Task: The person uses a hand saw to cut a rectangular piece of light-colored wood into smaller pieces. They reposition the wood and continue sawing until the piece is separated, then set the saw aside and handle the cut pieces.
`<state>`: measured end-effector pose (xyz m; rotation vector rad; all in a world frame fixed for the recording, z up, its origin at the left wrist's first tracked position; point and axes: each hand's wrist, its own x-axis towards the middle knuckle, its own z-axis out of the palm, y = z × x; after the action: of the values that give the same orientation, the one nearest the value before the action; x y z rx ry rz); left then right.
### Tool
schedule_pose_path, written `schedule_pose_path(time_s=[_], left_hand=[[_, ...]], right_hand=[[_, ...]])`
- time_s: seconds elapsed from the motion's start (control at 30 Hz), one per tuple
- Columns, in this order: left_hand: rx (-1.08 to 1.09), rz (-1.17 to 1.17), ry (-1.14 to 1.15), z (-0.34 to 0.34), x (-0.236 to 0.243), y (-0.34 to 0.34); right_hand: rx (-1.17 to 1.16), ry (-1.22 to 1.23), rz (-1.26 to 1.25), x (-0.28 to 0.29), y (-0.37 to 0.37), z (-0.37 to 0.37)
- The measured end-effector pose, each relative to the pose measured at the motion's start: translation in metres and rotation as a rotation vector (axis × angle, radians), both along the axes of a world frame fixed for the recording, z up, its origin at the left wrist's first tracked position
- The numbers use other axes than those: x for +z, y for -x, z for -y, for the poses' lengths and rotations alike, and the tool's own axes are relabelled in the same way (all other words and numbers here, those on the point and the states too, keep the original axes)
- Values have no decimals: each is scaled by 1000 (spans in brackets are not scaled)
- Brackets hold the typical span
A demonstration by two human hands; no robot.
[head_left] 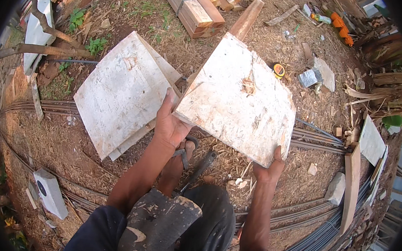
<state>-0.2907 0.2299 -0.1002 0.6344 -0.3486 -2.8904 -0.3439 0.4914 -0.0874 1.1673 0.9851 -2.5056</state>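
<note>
A weathered white board [231,99], stained and chipped along one edge, is held up in front of me. My left hand [173,123] grips its lower left corner, thumb pointing up. My right hand [269,166] grips its lower right corner. Left of it, more white boards [118,95] overlap at angles, right beside my left thumb; whether that hand also holds these I cannot tell. My sandalled foot [184,155] shows below, between my arms, near a dark metal tool [200,170].
Timber bundles [186,8] lie at the back; a yellow tape measure [278,71] and rubble [325,74] lie right of the held board. Long metal bars [305,240] cross the ground. An upright-looking plank [351,189] stands right, a concrete block [50,194] left, branches [41,49] upper left.
</note>
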Motion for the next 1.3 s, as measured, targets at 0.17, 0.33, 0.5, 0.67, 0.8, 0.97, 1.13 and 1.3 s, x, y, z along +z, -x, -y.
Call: schedule_pose_path(time_s=[0.17, 0.33, 0.5, 0.67, 0.8, 0.97, 1.13, 1.3], left_hand=[[230, 208, 179, 0, 15, -32], [187, 73, 459, -4, 34, -57], [139, 104, 273, 2, 21, -48], [81, 313, 266, 25, 0, -32], [-146, 164, 316, 59, -8, 0], [-90, 339, 447, 71, -28, 44], [-201, 234, 486, 82, -29, 69], [-245, 354, 577, 85, -26, 77]], right_hand=[[13, 240, -70, -22, -57, 7], [53, 183, -175, -7, -83, -6], [124, 43, -322, 21, -89, -15], [141, 127, -190, 24, -133, -5], [96, 152, -106, 16, -178, 27], [255, -103, 11, 3, -190, 73], [308, 440, 164, -25, -175, 94], [271, 603, 125, -29, -188, 78]])
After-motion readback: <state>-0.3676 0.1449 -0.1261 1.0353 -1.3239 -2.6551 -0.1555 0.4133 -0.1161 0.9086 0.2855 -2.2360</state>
